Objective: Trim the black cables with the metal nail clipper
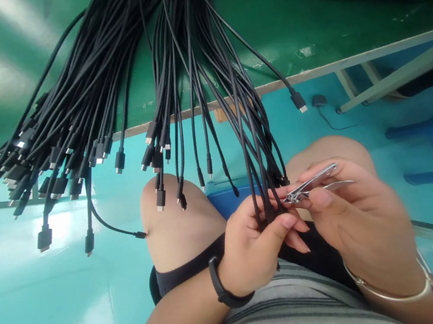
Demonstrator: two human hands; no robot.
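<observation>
Several black cables [252, 140] run down from the table edge into my left hand [260, 242], whose fingers are wrapped round them near their connector ends. My right hand [356, 216] grips a silver nail clipper [314, 182] between thumb and fingers. The clipper's jaws are right by the cables at my left fingertips; whether they touch one is hard to tell. Most of the connectors in my left hand are hidden by the fingers. Other cables with USB connectors [160, 198] hang over my lap beside my left hand.
A large bundle of black cables [101, 54] lies across the green table [272, 21], with many plugs dangling over its edge at the left. One loose connector [298, 101] hangs at the right. A blue stool [428, 177] and table legs [385, 83] stand on the turquoise floor.
</observation>
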